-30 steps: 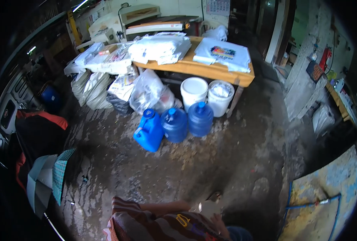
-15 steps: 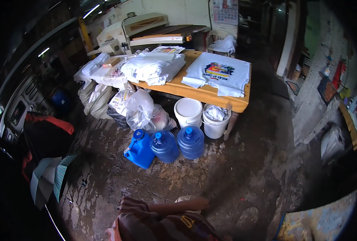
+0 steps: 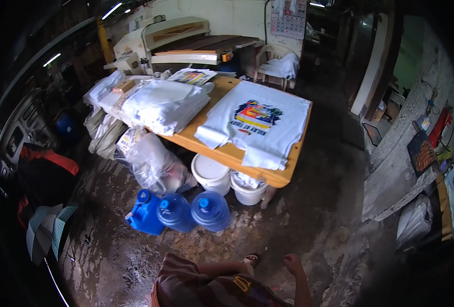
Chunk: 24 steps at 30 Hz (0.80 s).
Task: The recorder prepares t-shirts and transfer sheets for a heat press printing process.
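My left forearm crosses in front of my striped shirt at the lower edge. My left hand is at its end, just below a sandalled foot; its fingers are not distinguishable. To the right, my right hand is raised over the dark floor, fingers curled in, with nothing visible in them. Neither hand touches the wooden table ahead. On that table a white printed T-shirt lies spread flat, beside a pile of folded white cloth.
Two blue-tinted water bottles and a blue jerrycan stand on the floor before white buckets and a plastic bag. A folded umbrella is at left. A concrete slab and a plastic sack line the right.
The view has shifted closer to the table, which appears lower and larger. My right hand and forearm have come into view at the lower right. The T-shirt still lies flat.
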Tool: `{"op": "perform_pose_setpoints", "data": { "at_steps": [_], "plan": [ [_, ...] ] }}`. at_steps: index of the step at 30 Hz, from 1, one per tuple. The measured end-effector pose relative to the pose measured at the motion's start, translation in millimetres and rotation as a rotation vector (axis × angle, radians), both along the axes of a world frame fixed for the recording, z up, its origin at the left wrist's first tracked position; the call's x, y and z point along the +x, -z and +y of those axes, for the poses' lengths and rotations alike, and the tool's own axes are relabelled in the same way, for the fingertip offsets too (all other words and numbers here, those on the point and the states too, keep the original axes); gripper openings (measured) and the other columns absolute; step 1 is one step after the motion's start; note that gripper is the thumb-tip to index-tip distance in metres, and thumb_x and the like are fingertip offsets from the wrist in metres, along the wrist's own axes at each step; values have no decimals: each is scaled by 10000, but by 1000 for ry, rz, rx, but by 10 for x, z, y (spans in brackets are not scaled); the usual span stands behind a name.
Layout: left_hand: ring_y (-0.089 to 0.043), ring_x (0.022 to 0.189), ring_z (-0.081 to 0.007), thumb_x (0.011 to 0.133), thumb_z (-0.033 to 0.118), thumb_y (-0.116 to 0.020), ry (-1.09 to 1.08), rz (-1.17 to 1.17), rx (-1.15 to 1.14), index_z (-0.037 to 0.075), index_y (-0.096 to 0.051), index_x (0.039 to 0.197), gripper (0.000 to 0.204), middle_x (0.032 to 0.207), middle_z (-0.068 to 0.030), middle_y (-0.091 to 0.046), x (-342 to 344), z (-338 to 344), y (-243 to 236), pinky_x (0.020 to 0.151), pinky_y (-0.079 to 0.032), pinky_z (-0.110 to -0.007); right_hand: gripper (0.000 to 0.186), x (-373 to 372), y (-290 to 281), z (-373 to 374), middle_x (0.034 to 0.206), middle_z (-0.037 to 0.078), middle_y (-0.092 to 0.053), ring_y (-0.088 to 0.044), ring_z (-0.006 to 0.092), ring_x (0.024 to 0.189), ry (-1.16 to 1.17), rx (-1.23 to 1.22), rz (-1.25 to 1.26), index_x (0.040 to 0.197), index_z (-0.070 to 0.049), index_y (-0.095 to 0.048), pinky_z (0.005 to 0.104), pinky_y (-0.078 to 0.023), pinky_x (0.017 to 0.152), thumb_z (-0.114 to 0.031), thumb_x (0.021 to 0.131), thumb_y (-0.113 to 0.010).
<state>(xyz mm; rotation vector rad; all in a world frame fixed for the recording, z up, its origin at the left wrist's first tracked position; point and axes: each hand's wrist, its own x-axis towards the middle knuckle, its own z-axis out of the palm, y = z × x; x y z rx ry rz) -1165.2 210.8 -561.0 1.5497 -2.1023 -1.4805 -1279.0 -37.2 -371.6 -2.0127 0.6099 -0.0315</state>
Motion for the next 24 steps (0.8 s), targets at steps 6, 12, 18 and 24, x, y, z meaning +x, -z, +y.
{"op": "perform_pose_setpoints", "data": {
  "at_steps": [6, 12, 18, 24],
  "plan": [
    [-587, 794, -331, 793, 351, -470, -301, -277, 129, 36, -630, 818, 354, 815, -187, -615, 703, -1065, -1270, 702, -423, -422, 217, -503, 622, -963, 783, 129, -619, -598, 249, 739, -4, -63, 422, 860, -44, -624, 347, -467, 679, -208, 736, -553],
    [-594, 654, -310, 773, 233, -506, -363, -287, -60, 56, -620, 838, 220, 713, -166, -601, 1193, -2404, -1231, 588, -462, -403, 175, -1119, 1317, -2261, 695, 111, -601, -596, 243, 649, 41, -607, 372, 732, -46, -606, 386, -467, 582, -196, 747, -518],
    [-604, 665, -283, 782, 235, -502, -490, -319, -147, 64, -610, 849, 213, 722, -137, -612, 1375, -4021, -787, 577, -463, -387, 178, -496, 777, -4467, 704, 122, -599, -594, 263, 661, 152, -437, 400, 736, -42, -601, 400, -466, 591, -199, 743, -518],
    [-607, 681, -282, 783, 243, -505, -1035, 27, 1, 70, -603, 863, 214, 735, -128, -616, 2433, -5076, -1559, 587, -466, -388, 181, 202, 687, -5859, 713, 132, -597, -592, 283, 673, 183, -165, 478, 740, -38, -595, 413, -466, 601, -203, 739, -519]
  ]
}}
